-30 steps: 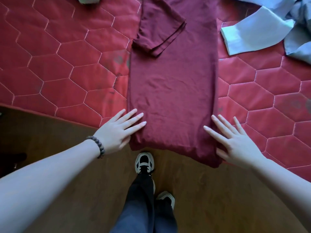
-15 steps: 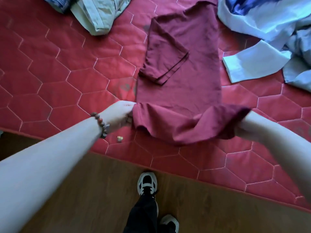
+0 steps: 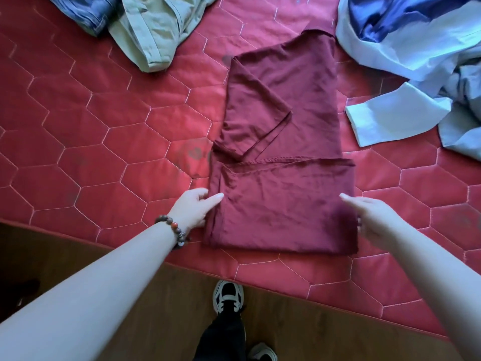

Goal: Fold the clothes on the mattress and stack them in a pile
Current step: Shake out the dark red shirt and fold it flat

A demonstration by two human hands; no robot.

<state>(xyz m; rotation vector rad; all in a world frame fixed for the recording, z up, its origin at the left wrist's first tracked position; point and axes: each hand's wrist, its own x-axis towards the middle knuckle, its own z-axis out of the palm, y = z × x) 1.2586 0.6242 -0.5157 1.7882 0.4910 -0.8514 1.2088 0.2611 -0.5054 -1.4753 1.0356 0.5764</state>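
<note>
The half-folded maroon shirt (image 3: 283,199) lies between both hands, left (image 3: 194,211) and right (image 3: 374,220), fingers straight, seemingly touching its edges.

Along the top edge of the frame, a blue denim garment (image 3: 83,11), a pale green garment (image 3: 156,29) and a light blue shirt (image 3: 406,61) are cut off. The right hand (image 3: 374,220) is motion-blurred; its fingertips slip behind the maroon shirt's (image 3: 283,199) right edge.

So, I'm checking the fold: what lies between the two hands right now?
In the head view, the folded lower part of the maroon shirt fills the stretch between the left hand and the right hand, lying flat on the red mattress.
</note>
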